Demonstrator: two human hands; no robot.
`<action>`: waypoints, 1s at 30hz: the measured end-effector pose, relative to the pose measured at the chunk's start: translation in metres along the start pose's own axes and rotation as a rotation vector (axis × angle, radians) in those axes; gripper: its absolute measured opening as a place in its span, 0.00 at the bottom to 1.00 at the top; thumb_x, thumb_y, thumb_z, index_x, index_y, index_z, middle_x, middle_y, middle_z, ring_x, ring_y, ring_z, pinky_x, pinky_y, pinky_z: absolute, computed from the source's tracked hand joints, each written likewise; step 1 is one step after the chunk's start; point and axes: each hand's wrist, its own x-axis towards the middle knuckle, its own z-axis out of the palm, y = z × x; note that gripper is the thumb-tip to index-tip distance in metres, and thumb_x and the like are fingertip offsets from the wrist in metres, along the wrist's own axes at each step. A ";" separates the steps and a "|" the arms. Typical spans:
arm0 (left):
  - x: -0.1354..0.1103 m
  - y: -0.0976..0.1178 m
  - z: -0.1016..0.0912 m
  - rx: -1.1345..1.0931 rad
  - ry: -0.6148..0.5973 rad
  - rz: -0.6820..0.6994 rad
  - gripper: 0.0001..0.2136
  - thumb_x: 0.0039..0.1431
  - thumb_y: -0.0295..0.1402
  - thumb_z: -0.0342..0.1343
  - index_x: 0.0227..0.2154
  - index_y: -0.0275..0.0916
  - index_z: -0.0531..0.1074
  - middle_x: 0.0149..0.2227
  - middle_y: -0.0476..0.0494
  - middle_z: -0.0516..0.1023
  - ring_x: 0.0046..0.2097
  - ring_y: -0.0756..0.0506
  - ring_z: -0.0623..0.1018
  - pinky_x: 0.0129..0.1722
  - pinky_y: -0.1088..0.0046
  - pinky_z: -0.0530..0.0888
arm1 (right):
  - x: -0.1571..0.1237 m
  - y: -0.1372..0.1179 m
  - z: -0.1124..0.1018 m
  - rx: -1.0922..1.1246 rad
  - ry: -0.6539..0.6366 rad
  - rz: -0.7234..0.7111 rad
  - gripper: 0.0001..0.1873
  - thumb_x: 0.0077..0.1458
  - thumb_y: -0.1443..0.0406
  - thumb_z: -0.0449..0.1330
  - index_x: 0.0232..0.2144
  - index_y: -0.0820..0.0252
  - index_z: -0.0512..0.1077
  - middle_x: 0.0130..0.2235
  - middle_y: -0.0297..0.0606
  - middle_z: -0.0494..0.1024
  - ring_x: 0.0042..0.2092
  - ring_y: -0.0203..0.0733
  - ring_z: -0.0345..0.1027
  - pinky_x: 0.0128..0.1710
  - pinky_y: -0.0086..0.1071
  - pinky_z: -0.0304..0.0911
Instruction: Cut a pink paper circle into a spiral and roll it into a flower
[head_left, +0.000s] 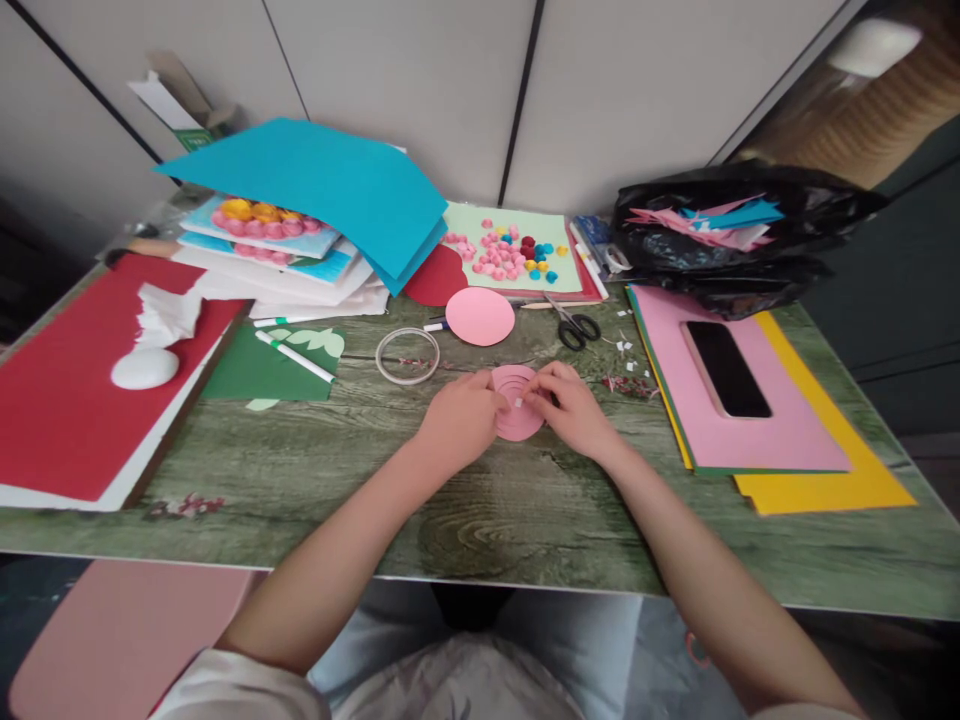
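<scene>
A small pink paper disc (517, 425) with spiral or ring lines lies on the table before me. Near its middle is a small white square (518, 403), perhaps tape. My left hand (465, 420) grips the disc's left edge with curled fingers. From the right, my right hand (571, 405) has its thumb and forefinger closed over the disc's other side; whether anything small is between those fingertips is hidden. Just beyond lies a larger plain pink paper circle (480, 316). A roll of tape (407, 357) rests to the left, and black-handled scissors (576, 328) lie to the right.
Blue paper (315, 190) tops a stack at back left. Coloured paper balls (510, 255) sit on a pale green sheet. A phone (726, 368) lies on pink sheets, below a black bag (712, 240) of scraps. Red paper (82, 400) and a green sheet (262, 370) are at left.
</scene>
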 end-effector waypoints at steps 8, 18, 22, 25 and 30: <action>0.001 -0.002 0.002 -0.004 0.004 -0.003 0.14 0.55 0.24 0.49 0.38 0.45 0.77 0.36 0.44 0.73 0.39 0.45 0.72 0.40 0.68 0.69 | 0.000 -0.002 0.002 -0.028 -0.026 0.012 0.07 0.56 0.64 0.55 0.32 0.57 0.73 0.35 0.38 0.68 0.43 0.44 0.60 0.43 0.39 0.55; 0.000 -0.003 0.003 -0.016 -0.008 -0.003 0.15 0.55 0.24 0.48 0.39 0.45 0.77 0.37 0.43 0.72 0.40 0.45 0.72 0.41 0.68 0.69 | -0.001 -0.004 0.003 -0.058 -0.013 0.007 0.07 0.56 0.66 0.55 0.32 0.58 0.73 0.35 0.38 0.68 0.42 0.43 0.61 0.43 0.39 0.56; 0.000 -0.003 0.003 -0.008 -0.009 0.005 0.15 0.55 0.24 0.48 0.38 0.46 0.77 0.36 0.43 0.72 0.40 0.45 0.72 0.40 0.68 0.69 | -0.001 -0.004 0.004 -0.078 -0.003 0.001 0.06 0.55 0.67 0.55 0.31 0.58 0.73 0.34 0.38 0.68 0.42 0.44 0.61 0.42 0.38 0.56; 0.000 -0.003 0.003 0.000 -0.006 0.001 0.15 0.55 0.25 0.48 0.38 0.46 0.77 0.36 0.43 0.72 0.40 0.45 0.72 0.40 0.69 0.69 | -0.001 -0.003 0.004 -0.081 0.006 0.003 0.06 0.55 0.67 0.55 0.31 0.58 0.72 0.34 0.38 0.68 0.42 0.44 0.61 0.42 0.38 0.56; 0.000 -0.003 0.004 -0.003 -0.009 -0.004 0.15 0.55 0.25 0.48 0.38 0.46 0.77 0.36 0.44 0.72 0.39 0.45 0.72 0.41 0.68 0.69 | -0.001 -0.003 0.004 -0.087 0.010 0.000 0.06 0.55 0.67 0.55 0.32 0.58 0.72 0.35 0.38 0.69 0.42 0.44 0.62 0.42 0.38 0.57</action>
